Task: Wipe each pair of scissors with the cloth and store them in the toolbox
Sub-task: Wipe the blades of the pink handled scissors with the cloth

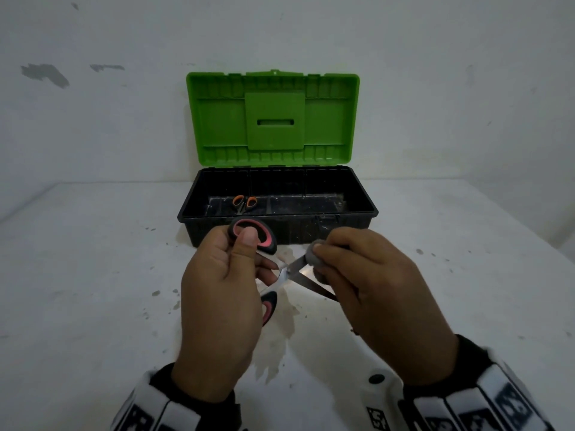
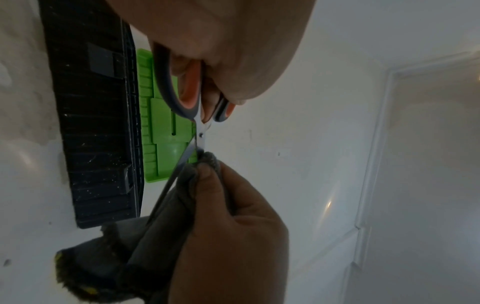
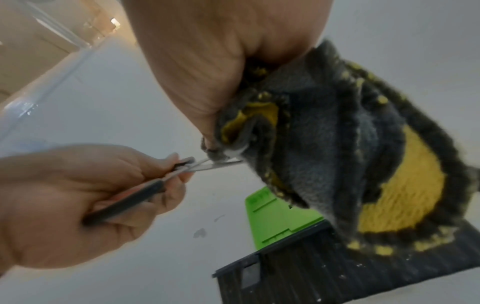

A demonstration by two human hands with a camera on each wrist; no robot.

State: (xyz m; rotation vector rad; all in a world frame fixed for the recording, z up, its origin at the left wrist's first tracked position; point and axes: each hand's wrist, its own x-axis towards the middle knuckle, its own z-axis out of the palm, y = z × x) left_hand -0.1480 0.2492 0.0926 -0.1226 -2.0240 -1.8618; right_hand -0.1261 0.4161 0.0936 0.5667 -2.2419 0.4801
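The left hand grips the black-and-pink handled steel scissors, blades spread, above the white table. The right hand pinches the grey-and-yellow fluffy cloth around one blade – just before the open green-lidded black plastic toolbox, where small orange-handled scissors lie.

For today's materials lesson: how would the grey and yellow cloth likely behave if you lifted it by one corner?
The cloth would probably hang limp: it bunches and folds in the right hand. It looks fluffy, so likely light and not slippery. It wraps a blade of the scissors, so it should bend easily round shapes.
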